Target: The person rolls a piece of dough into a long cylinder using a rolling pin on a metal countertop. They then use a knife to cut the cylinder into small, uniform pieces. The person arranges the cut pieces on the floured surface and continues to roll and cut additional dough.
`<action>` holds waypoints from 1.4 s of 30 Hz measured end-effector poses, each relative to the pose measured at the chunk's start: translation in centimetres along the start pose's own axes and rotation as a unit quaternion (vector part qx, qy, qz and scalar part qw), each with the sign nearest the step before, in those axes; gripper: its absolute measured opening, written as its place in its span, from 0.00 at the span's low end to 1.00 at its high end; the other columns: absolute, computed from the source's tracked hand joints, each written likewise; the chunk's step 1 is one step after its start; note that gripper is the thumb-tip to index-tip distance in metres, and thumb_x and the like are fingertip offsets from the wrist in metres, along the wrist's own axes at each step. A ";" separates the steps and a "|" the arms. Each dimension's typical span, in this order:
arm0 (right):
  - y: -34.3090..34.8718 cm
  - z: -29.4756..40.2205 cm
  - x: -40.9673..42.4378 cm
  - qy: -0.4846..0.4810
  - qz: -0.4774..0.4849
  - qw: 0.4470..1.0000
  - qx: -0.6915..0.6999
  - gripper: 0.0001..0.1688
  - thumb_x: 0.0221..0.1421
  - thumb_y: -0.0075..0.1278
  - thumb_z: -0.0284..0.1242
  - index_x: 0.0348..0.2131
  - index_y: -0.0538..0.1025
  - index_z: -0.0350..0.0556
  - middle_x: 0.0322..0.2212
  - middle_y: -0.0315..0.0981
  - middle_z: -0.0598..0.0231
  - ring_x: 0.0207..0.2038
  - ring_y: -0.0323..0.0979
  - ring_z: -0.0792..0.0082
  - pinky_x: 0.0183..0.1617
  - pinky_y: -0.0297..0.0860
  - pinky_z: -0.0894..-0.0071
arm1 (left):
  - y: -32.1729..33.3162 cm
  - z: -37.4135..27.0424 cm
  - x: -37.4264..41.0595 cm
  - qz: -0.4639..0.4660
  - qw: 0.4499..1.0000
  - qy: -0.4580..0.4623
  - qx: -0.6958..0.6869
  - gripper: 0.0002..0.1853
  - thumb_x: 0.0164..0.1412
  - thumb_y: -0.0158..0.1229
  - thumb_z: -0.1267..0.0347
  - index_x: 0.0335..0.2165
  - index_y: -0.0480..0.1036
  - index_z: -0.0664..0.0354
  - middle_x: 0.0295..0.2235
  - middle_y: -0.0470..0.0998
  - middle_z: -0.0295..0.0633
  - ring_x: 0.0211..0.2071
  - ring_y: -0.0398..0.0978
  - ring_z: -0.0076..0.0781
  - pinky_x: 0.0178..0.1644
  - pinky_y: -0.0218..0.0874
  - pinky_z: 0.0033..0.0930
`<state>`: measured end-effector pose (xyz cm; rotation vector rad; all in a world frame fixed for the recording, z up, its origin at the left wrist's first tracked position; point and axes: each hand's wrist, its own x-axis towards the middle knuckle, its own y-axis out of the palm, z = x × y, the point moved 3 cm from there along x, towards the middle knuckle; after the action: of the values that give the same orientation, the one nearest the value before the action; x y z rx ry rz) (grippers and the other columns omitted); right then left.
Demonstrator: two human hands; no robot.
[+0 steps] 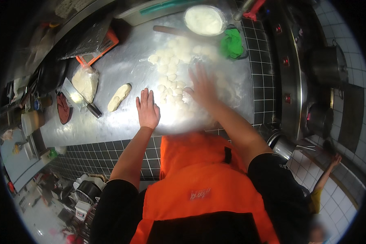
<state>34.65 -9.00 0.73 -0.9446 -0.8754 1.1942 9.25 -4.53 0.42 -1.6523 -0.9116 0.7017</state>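
Observation:
My left hand (148, 109) lies palm down on the steel worktop (109, 131), fingers a little apart, left of many small flattened dough pieces (170, 87). Over the right side of these pieces is my right hand (202, 87), blurred, its fingers spread; whether it touches dough I cannot tell. An elongated piece of dough (119, 97) rests left of my left hand. Farther left are a cleaver (80, 98) and a larger lump of dough in a clear plastic bag (86, 80). A round bowl of flour (205, 20) stands at the far side, beside a wooden rolling pin (167, 30).
A green cloth (232, 43) lies near the worktop's right end. A dark red cloth (64, 108) is at the left. An orange-rimmed basket (109, 42) stands far left. Stoves with pots (328, 65) line the right. Another person's arm (324, 174) shows lower right.

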 end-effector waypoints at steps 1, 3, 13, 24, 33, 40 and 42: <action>-0.2 -0.1 1.0 -0.010 -0.007 1.000 -0.011 0.42 0.54 0.54 0.44 0.63 0.60 0.49 0.66 0.45 0.49 0.68 0.44 0.51 0.67 0.45 0.43 | 0.2 0.1 0.2 -0.001 1.000 -0.003 0.000 0.32 0.57 0.47 0.71 0.60 0.57 0.63 0.64 0.53 0.50 0.67 0.46 0.46 0.69 0.33 0.53; 2.4 -3.7 2.3 0.038 -0.025 0.976 0.214 0.37 0.56 0.52 0.42 0.60 0.64 0.49 0.62 0.53 0.50 0.65 0.51 0.52 0.66 0.49 0.49 | 0.4 -0.1 0.9 -0.005 1.000 -0.001 -0.004 0.32 0.57 0.47 0.71 0.60 0.57 0.63 0.64 0.54 0.49 0.67 0.47 0.45 0.69 0.33 0.53; -3.4 -3.3 -3.4 -0.145 -0.007 0.987 -0.070 0.29 0.51 0.51 0.35 0.53 0.72 0.47 0.56 0.65 0.56 0.61 0.58 0.56 0.64 0.53 0.54 | 0.4 0.4 0.4 -0.032 0.999 -0.001 -0.007 0.31 0.56 0.49 0.72 0.59 0.59 0.61 0.64 0.55 0.49 0.67 0.49 0.43 0.69 0.35 0.52; -0.6 3.4 -8.0 0.032 0.059 0.992 0.102 0.19 0.49 0.53 0.33 0.42 0.74 0.48 0.37 0.70 0.56 0.42 0.69 0.53 0.48 0.66 0.55 | 0.0 0.0 0.5 -0.042 0.999 0.004 -0.026 0.29 0.57 0.46 0.73 0.58 0.61 0.64 0.63 0.57 0.49 0.66 0.50 0.45 0.69 0.36 0.52; -2.0 -3.4 -6.3 0.062 0.019 0.983 0.174 0.24 0.52 0.52 0.31 0.50 0.73 0.47 0.47 0.71 0.54 0.50 0.68 0.51 0.55 0.65 0.59 | 0.4 0.2 0.4 -0.032 0.999 0.000 -0.007 0.30 0.57 0.48 0.71 0.59 0.59 0.62 0.64 0.55 0.47 0.67 0.48 0.42 0.69 0.35 0.51; 0.3 0.2 -0.6 -0.003 -0.023 0.999 0.025 0.44 0.53 0.56 0.43 0.62 0.59 0.47 0.65 0.45 0.47 0.67 0.44 0.49 0.67 0.45 0.41 | 0.0 0.1 0.7 -0.027 1.000 -0.001 -0.016 0.30 0.56 0.47 0.72 0.59 0.59 0.64 0.64 0.55 0.49 0.67 0.48 0.45 0.69 0.34 0.52; -0.1 1.1 -1.5 0.010 0.010 1.000 0.022 0.48 0.52 0.56 0.46 0.64 0.56 0.46 0.67 0.37 0.46 0.69 0.37 0.49 0.68 0.38 0.35 | -0.2 -0.2 0.1 -0.031 0.999 -0.002 -0.025 0.29 0.56 0.46 0.74 0.58 0.60 0.65 0.63 0.57 0.51 0.66 0.50 0.47 0.69 0.36 0.53</action>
<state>33.42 -10.38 1.13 -0.9308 -0.8228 1.2135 9.40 -4.54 0.67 -1.6592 -0.9853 0.6445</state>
